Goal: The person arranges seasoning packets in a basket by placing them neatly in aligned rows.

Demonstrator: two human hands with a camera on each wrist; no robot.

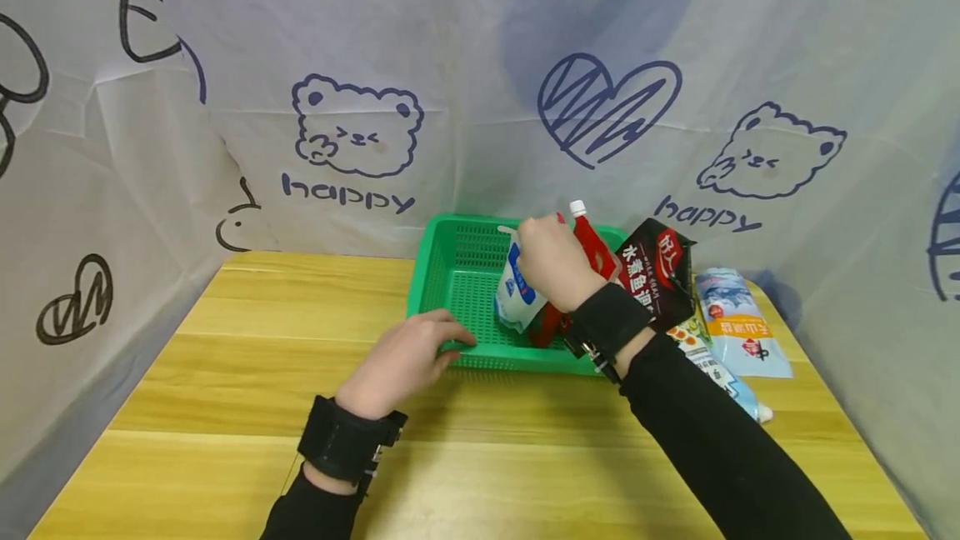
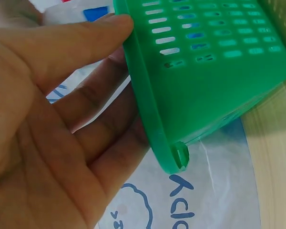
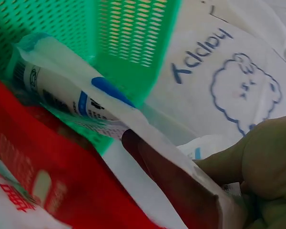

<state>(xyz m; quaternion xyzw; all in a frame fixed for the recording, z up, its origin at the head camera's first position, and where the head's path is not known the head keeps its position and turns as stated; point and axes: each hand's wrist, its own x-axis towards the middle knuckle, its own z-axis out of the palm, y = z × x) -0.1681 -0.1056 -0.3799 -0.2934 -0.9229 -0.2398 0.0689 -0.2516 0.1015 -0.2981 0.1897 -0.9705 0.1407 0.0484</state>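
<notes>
We pinch the top of a soft white-and-blue pouch (image 1: 517,294) in our right grip (image 1: 553,261), its body below that grip inside the perforated green plastic basket (image 1: 423,273), whose rim our left grip (image 1: 405,357) clamps between thumb and fingers. Just right of the right grip we see a white-capped red pouch (image 1: 592,244), then a black pack (image 1: 645,273) reading "水煮鱼" beside a red "好人" logo; beyond both grips, "happy" is handwritten on a creased sheet (image 1: 480,157).
</notes>
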